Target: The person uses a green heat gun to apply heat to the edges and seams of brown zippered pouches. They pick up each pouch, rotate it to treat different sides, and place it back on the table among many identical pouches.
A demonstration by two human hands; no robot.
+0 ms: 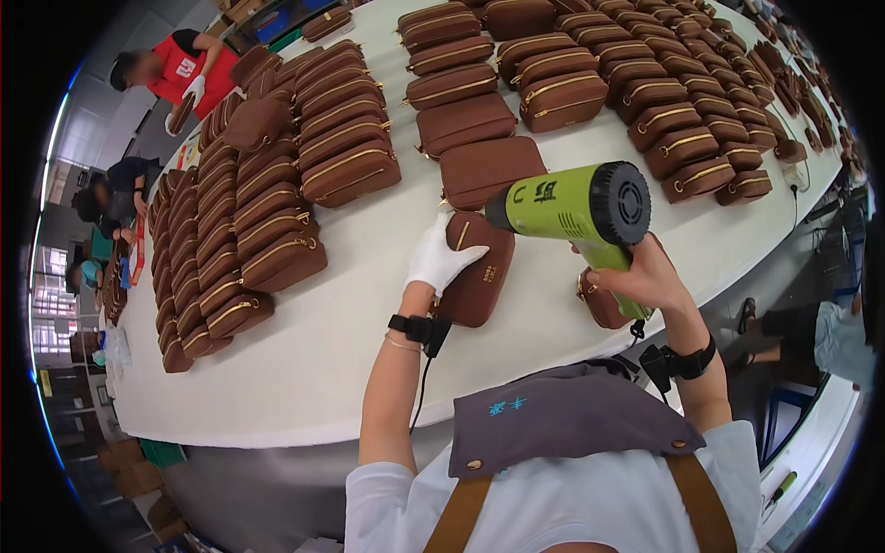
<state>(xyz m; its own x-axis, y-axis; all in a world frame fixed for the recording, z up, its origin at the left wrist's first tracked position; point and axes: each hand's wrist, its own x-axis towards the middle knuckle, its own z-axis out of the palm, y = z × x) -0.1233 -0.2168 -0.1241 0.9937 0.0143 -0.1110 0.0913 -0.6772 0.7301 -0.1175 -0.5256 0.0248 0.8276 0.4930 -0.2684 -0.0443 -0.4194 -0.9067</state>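
A green heat gun [567, 207] with a black nozzle and black rear cap is held by its handle in my bare right hand [639, 273]. Its nozzle points left, at the upper end of a brown leather bag [480, 276] lying on the white table. White-gloved, my left hand [442, 256] grips that bag along its upper left side, thumb across the face near a gold zipper. Beyond it lies another brown bag [487, 169], flat. Partly hidden under my right hand is a smaller brown bag [605, 301] with gold hardware.
Rows of brown zippered bags [346, 148] stand on the white table [325, 373] to the left, with more rows [681, 142] at the back right. A person in a red apron [193, 69] handles a bag across the table. A power cord [795, 200] hangs at the right edge.
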